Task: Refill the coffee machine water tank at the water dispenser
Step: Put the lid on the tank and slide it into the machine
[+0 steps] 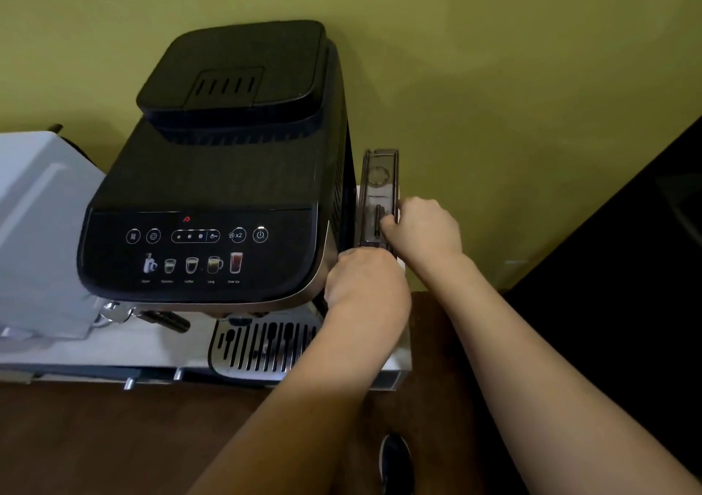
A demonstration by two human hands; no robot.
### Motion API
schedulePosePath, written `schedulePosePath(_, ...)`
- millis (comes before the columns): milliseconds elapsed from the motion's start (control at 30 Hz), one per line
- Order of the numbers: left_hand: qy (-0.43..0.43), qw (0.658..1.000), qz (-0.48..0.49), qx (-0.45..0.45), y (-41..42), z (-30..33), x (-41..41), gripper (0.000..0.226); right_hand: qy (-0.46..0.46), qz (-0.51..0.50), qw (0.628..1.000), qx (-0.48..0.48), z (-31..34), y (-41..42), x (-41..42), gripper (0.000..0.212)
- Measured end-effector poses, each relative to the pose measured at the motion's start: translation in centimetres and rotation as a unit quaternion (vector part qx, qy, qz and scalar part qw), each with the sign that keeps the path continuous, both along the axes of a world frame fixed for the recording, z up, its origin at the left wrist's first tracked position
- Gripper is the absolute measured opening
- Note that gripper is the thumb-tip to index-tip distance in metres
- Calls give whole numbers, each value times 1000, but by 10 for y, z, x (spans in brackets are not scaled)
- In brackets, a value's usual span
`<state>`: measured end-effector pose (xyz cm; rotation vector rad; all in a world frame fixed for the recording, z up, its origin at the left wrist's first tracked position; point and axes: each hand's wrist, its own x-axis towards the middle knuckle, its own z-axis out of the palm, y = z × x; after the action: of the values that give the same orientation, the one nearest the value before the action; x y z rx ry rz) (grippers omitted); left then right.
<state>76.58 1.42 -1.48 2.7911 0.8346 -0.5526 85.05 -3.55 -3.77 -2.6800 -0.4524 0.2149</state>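
Flanking coffee machine [212, 175], smoky translucent water tank [378, 190], upright, both hands on it.

Free room and obstacles around the water tank [378, 198]. At 9 o'clock the coffee machine [212, 190] flanks the tank with only a narrow slot between. At 12 o'clock the green wall [494, 57] closes the far side. From 3 to 5 o'clock a dark object [626, 266] limits room, leaving an open corridor beside the tank. At 6 o'clock the brown table [114, 437] lies open.
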Motion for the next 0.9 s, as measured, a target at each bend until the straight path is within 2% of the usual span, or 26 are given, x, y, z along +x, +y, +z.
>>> schedulePosePath(200, 20, 1000, -1, -4, 0, -2, 0, 40, 21, 0, 1000, 14, -3, 1, 0, 25)
schedulePosePath(333, 58, 997, 46, -37, 2, -7, 3, 55, 55, -8, 998, 23, -5, 2, 1, 27)
schedulePosePath(433, 58, 997, 48, -27, 0, -7, 2, 61, 85, -13, 996, 30, -8, 2, 4, 26)
schedulePosePath(767, 41, 998, -19, 37, -6, -5, -5, 52, 234, -64, 962, 126, -13, 9, 18, 23)
schedulePosePath(900, 38, 998, -6, 51, -6, -13, -8, 72, 247, -78, 951, 168, -22, 11, 24, 23)
